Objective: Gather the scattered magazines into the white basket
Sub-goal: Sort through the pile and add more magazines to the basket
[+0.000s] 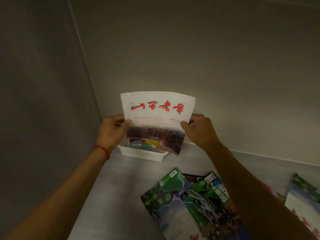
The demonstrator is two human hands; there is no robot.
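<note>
Left grip [113, 129], right grip [199, 130] clenched

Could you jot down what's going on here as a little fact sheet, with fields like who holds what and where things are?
held item: white magazine with red lettering, upright
left hand: grips its left edge
right hand: grips its right edge
basket: white, in the corner, below the held magazine
in basket: at least one magazine already
left to gather: green magazines overlapping on the floor, another at far right
</note>
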